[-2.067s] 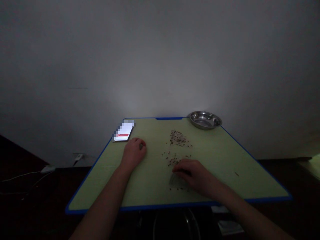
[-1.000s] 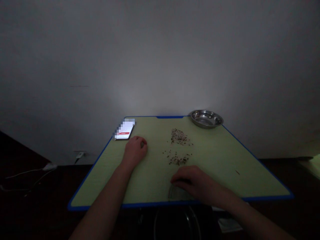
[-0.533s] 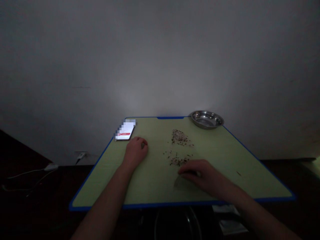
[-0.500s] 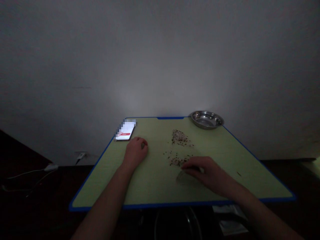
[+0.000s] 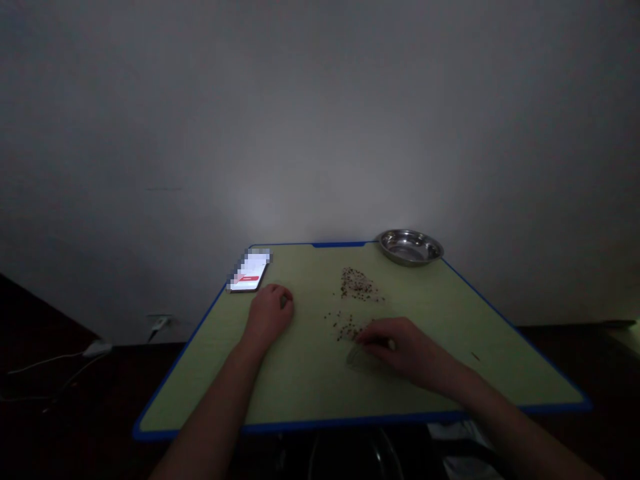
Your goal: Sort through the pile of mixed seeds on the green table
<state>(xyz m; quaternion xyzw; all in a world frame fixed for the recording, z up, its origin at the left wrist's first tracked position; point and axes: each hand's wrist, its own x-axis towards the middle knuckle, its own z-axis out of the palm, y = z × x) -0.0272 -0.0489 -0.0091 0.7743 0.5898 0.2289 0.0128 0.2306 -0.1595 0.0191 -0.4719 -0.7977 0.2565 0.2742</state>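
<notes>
Small dark grains lie on the pale green tabletop (image 5: 300, 393) in two patches: a denser far pile (image 5: 356, 283) and a looser near scatter (image 5: 346, 328). My right hand (image 5: 400, 347) is at the near scatter's right edge, thumb and fingertips pinched together. Under those fingertips shows a faint, see-through curved thing (image 5: 353, 355); its kind is too dim to tell, and the grip itself is hidden. My left hand (image 5: 270, 310) rests on the table left of the grains, fingers curled inward. Whether anything lies inside that curl I cannot tell.
A shallow metal bowl (image 5: 410, 248) stands at the back right corner. On the left edge lies a lit phone (image 5: 251, 272). A thin dark sliver (image 5: 475, 357) lies at the right. The wall (image 5: 320, 133) rises behind the table's blue rim.
The whole scene sits slightly lower in the view. My right hand and the see-through thing have shifted a little left over the near grains. My left hand stays in place.
</notes>
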